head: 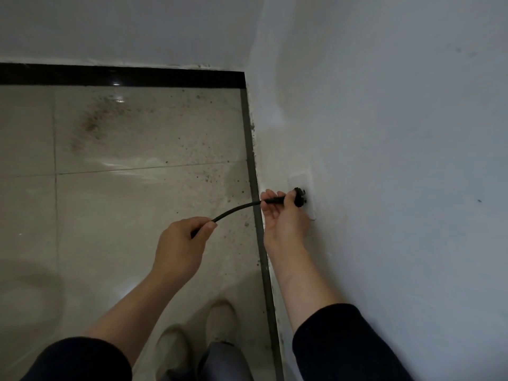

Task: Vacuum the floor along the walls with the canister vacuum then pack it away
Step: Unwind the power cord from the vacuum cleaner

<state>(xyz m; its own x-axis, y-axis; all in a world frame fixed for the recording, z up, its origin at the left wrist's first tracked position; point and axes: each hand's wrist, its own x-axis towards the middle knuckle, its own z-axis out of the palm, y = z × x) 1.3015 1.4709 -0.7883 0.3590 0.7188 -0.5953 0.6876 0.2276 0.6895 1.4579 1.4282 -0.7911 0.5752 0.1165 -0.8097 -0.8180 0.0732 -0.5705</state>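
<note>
Your right hand (pixel 280 213) grips the plug (pixel 298 197) at the wall socket (pixel 305 188) while your left hand (pixel 181 243) pinches the cord (pixel 236 209) trailing between them.

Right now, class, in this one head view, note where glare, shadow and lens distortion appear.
Head view: glare glints on the black border strip and the glossy floor tiles; a soft shadow darkens the lower-left floor; the wall corner looks slightly curved; overall dim.
</note>
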